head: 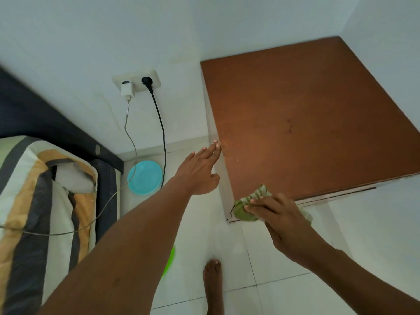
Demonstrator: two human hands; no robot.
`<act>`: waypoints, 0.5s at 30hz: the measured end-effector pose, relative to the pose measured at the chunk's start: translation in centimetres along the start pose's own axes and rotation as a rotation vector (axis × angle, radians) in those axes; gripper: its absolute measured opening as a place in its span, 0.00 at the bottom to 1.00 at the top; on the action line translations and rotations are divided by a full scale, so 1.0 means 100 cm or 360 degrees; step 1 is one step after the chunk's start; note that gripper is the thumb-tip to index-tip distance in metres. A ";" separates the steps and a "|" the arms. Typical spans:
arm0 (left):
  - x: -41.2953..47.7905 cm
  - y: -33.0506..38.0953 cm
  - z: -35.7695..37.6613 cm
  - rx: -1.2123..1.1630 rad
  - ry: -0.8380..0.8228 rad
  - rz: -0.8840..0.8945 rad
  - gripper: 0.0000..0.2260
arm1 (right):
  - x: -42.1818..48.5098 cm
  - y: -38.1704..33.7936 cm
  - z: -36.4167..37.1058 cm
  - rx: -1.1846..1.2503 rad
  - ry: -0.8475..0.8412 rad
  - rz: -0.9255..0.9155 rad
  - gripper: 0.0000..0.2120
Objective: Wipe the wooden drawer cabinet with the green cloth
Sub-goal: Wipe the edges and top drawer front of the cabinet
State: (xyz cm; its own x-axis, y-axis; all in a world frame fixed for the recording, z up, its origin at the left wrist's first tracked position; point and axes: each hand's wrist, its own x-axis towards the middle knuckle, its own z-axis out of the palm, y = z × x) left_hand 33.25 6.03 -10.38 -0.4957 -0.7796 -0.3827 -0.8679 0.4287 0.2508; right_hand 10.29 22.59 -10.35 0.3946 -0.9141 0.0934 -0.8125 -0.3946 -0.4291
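The wooden drawer cabinet [306, 123] fills the right of the view, seen from above, its brown top bare and its pale side and front faces dropping toward the floor. My right hand [277, 214] is shut on the green cloth [246, 209] and presses it against the cabinet's near left front corner, just below the top edge. My left hand [200, 171] stretches out flat with the fingers together, its fingertips touching the left edge of the cabinet top. It holds nothing.
A bed with a striped blanket [45, 201] lies at the left. A wall socket [136, 81] holds a white charger and a black plug, their cables hanging to a turquoise plate [145, 177] on the tiled floor. My bare foot [212, 283] stands below.
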 end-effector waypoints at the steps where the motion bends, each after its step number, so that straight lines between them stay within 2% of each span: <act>1: -0.001 0.002 -0.002 -0.0017 0.0003 -0.0020 0.36 | -0.013 -0.002 -0.004 -0.0017 -0.0097 -0.0036 0.29; 2: -0.003 0.005 -0.004 -0.0033 0.0030 -0.0040 0.35 | -0.026 -0.004 -0.011 -0.0021 -0.0160 -0.0070 0.29; 4: -0.009 0.013 -0.006 -0.0060 0.0163 -0.0072 0.33 | -0.041 -0.006 -0.031 0.0050 -0.0105 -0.0036 0.25; 7: -0.029 0.031 0.000 -0.0118 0.0387 -0.0062 0.33 | -0.028 0.000 -0.063 0.0061 0.0284 0.0160 0.20; 10: -0.054 0.049 0.014 -0.0066 0.0415 0.0064 0.34 | 0.003 0.013 -0.075 -0.0044 0.0586 0.0382 0.18; 13: -0.065 0.063 0.022 0.0046 0.0378 0.0169 0.33 | 0.014 0.022 -0.052 -0.0095 0.0380 0.0568 0.17; 15: -0.066 0.070 0.030 0.0120 0.0391 0.0260 0.32 | 0.006 0.024 -0.029 -0.0213 0.0244 0.0519 0.19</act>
State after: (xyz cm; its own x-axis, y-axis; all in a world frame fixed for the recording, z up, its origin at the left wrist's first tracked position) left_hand 30.40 15.58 -8.75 -0.6142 -0.7809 -0.1139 -0.7819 0.5828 0.2211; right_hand 7.29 20.85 -8.76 0.0458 -0.9930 0.1092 -0.9376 -0.0804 -0.3383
